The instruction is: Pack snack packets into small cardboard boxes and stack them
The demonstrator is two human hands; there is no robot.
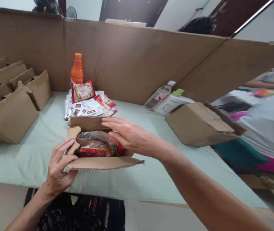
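Observation:
In front of me a small open cardboard box [98, 164] stands on the table, its flaps raised. Inside lies a clear and red plastic snack packet [94, 144] with brown contents. My left hand [61, 165] grips the box's left end, thumb and fingers at the end flap. Over the box's right end reaches my right hand [132, 134], fingers stretched out; it touches the far flap and the packet's right side. Whatever lies beneath the right palm is hidden.
Behind the box sit a pile of food packets [88, 107] and an orange drink bottle [77, 70]. Cardboard boxes [13, 115] crowd the left. To the right are a clear bottle [159, 95], a white bottle [170, 104] and another box [194, 128]. A person [269, 125] is at far right.

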